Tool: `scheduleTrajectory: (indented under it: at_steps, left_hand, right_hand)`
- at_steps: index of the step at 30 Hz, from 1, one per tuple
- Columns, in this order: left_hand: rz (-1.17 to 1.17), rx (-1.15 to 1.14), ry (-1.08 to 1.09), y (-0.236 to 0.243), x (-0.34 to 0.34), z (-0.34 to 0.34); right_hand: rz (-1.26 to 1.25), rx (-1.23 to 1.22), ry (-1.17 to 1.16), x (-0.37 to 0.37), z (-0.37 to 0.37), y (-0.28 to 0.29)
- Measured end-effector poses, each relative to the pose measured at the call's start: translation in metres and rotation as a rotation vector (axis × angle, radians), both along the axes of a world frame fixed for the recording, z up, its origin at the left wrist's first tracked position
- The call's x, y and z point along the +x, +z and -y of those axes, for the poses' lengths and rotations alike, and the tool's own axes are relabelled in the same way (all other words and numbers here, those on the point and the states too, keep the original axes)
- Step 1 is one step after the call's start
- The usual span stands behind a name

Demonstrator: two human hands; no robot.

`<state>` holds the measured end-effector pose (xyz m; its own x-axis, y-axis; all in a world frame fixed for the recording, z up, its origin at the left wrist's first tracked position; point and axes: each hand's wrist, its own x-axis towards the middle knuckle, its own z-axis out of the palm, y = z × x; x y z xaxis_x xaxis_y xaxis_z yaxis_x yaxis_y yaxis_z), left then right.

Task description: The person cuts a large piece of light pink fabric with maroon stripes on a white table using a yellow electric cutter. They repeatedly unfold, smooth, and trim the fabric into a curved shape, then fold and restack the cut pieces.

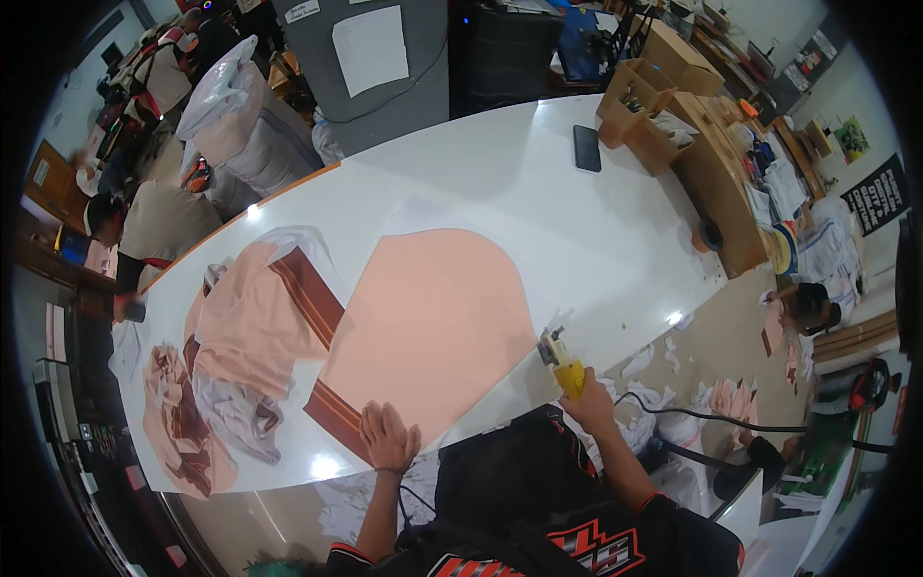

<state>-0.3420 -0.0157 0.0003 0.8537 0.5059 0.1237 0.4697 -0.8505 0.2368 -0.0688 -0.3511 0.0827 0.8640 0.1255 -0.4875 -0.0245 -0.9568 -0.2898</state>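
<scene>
A peach fabric panel (433, 308) with a rounded far corner and a maroon striped band lies flat on the white tabletop (635, 240). My left hand (386, 433) rests open on the panel's near end, fingers pressing by the band. My right hand (588, 404) grips a yellow corded electric cutter (567, 370), whose metal head is at the panel's right edge. To the left lie loose, rumpled peach, maroon and white pieces (255, 317), partly folded over each other.
A dark phone (586, 149) and cardboard boxes (630, 96) sit toward the back right. Filled white sacks (240, 135) stand beyond the table. Other people work at left (135, 231) and right (808, 313). Fabric scraps (668, 356) litter the floor.
</scene>
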Motion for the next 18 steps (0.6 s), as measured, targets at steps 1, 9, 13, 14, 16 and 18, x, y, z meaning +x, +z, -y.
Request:
scheduleTrajectory:
  at_steps: [1,9,13,14,16,18]
  left_hand:
    - [0.022,-0.022,0.004,0.001,0.000,0.000]
    - [0.000,-0.021,0.020,-0.003,-0.003,-0.002]
    - [0.033,-0.052,0.024,-0.004,-0.004,-0.003]
    - [0.012,-0.056,0.023,-0.003,-0.004,-0.003]
    - [0.005,-0.094,0.030,-0.004,-0.004,-0.003]
    - [-0.011,-0.074,0.030,-0.004,-0.005,-0.003]
  right_hand:
    - [0.015,0.001,0.007,0.002,-0.002,0.000]
    - [0.034,0.022,0.022,0.014,-0.018,-0.001]
    - [0.033,0.023,0.010,0.026,-0.031,-0.001]
    - [0.031,0.025,0.010,0.030,-0.035,-0.001]
    - [0.048,0.022,0.018,0.038,-0.042,0.000]
    - [0.047,-0.001,0.023,0.048,-0.050,0.001]
